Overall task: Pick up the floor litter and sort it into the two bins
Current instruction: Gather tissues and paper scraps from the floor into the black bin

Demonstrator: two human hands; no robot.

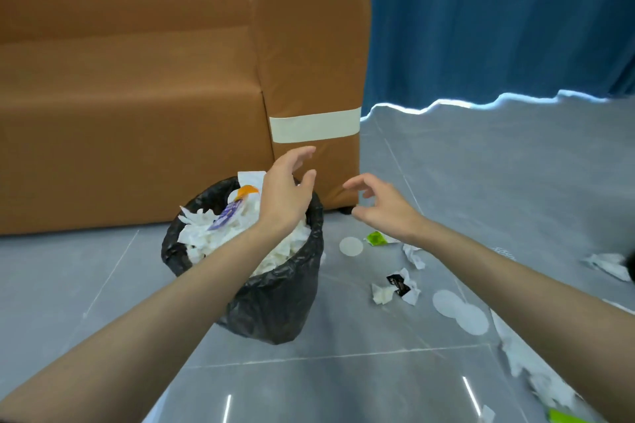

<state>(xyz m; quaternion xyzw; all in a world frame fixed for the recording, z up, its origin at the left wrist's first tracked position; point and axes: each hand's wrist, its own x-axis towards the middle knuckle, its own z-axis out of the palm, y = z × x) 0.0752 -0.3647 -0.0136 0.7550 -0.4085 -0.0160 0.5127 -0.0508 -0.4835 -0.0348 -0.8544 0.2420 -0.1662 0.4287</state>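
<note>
Head view: left hand (pixel 285 196) spread above bin (pixel 275 306); right hand (pixel 381 206) loosely curled, empty.

Bin (pixel 275 302) on floor (pixel 103 285), just before sofa's (pixel 137 113) arm end. Paper scraps (pixel 213 237) in bin. Loose litter (pixel 398 288) on floor right of bin. Curtain (pixel 498 27) along floor's far edge.

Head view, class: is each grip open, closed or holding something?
Left grip: open, empty, above the bin.
Right grip: open, fingers loosely curled, empty.
</note>
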